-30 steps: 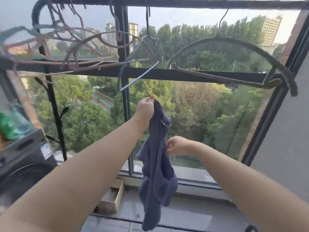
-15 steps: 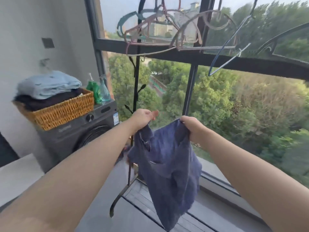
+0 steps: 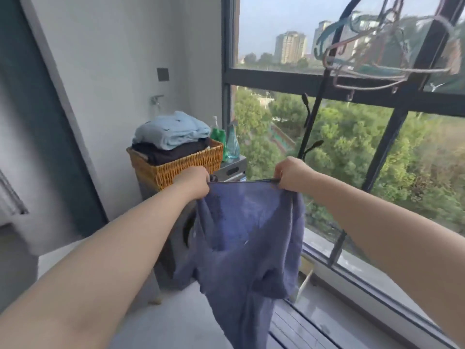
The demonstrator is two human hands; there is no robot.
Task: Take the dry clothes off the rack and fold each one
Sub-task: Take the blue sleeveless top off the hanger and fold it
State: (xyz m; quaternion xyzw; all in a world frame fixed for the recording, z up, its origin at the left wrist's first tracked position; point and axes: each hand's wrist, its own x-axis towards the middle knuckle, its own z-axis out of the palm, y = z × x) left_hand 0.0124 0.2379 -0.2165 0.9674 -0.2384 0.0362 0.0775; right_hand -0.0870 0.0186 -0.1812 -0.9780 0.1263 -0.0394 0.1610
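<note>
Holding the blue garment (image 3: 249, 235) up by its top edge, we see from the head view that it is stretched taut between both fists, just right of the wicker basket (image 3: 176, 170) and a little below its rim. The rest hangs loose. Our left hand (image 3: 195, 181), right against the basket's front wall as seen from here, has its fingers curled tight round one corner. Our right hand (image 3: 289, 172), further right of the basket, is bunched round the other corner.

The cloth looks thin, soft and light. It sags and creases under its own weight, so it should grip easily but will keep no shape unless held at corners or along a seam — where we have it now seems best.

What kind of garment it is we cannot tell, and its lower end is cut off by the frame. Our fingertips are hidden behind the cloth. The hangers (image 3: 377, 54), high to the right of the basket, are blurred — the rack beyond them is out of frame.
</note>
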